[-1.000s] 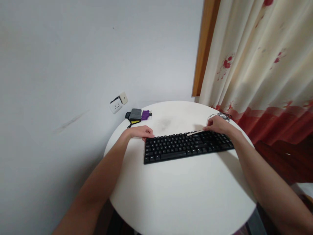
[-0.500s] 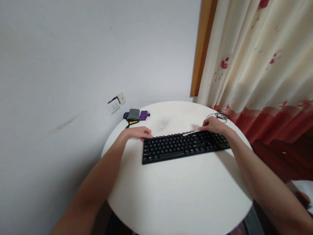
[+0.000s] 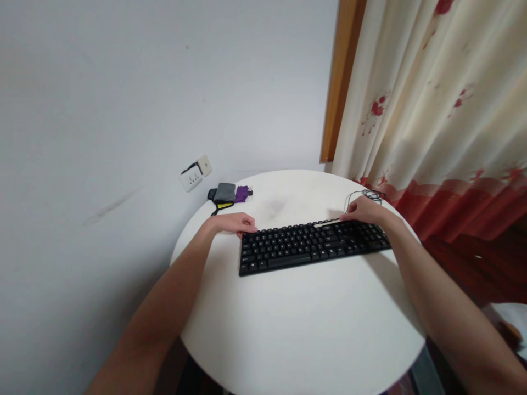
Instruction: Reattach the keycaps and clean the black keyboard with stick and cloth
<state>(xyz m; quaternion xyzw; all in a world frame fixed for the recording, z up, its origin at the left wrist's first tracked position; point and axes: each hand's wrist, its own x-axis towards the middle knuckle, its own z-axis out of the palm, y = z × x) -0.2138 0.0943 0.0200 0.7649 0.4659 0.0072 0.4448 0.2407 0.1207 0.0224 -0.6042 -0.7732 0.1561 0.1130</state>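
Observation:
A black computer keyboard (image 3: 288, 247) lies at a slight slant on the round white table (image 3: 313, 318). At its upper left corner, my left hand (image 3: 237, 223) is closed with thumb and fingers gripping the edge. My right hand (image 3: 359, 210) is over the keyboard's upper right part, fingers pinched on a thin pale stick (image 3: 327, 223). The stick points left, and its free end lies along the top row of keys. Its other end is hidden within my fingers, and the hand covers some of the keys there.
At the table's back left lie a grey cloth (image 3: 225, 192), a purple cloth item (image 3: 241, 193) and a small yellow thing (image 3: 225, 205). A coiled black cable (image 3: 374, 195) rests at the back right. Beyond are a wall socket (image 3: 191, 178) and a curtain (image 3: 395, 120).
My right hand has slid a little to the right along the top of the keyboard, carrying the pale stick with it. My left hand stays at the corner.

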